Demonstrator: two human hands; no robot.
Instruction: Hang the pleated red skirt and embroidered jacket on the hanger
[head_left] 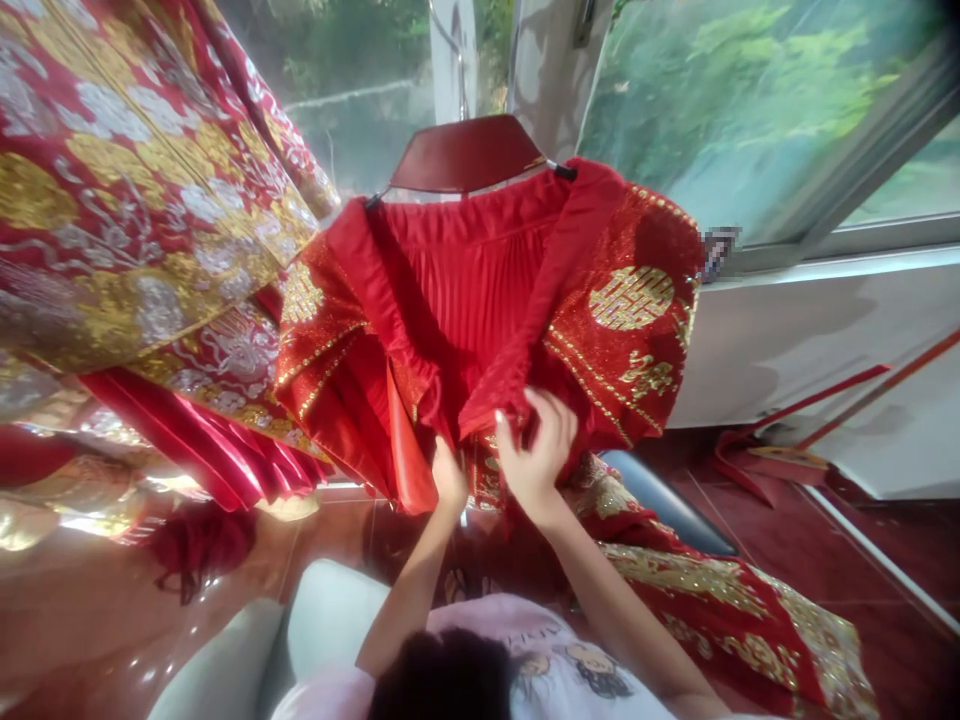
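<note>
A red pleated garment (pixel 480 270) with gold embroidered panels hangs on a dark red wooden hanger (pixel 465 155) in front of a window. My left hand (pixel 448 478) reaches up into its lower folds, fingers closed on the red cloth. Just to the right, my right hand (pixel 536 450) has its fingers curled around the lower edge of the same red fabric. The two hands are close together at the bottom middle of the garment. Part of the garment trails down to the lower right as a red and gold train (pixel 750 620).
A second robe (pixel 135 200), red with gold and silver embroidery, hangs at the left with red pleats (pixel 202 450) below it. White cushions (pixel 330 620) lie at the bottom. A white sill and wall (pixel 810 330) stand at the right over a glossy red floor (pixel 885 560).
</note>
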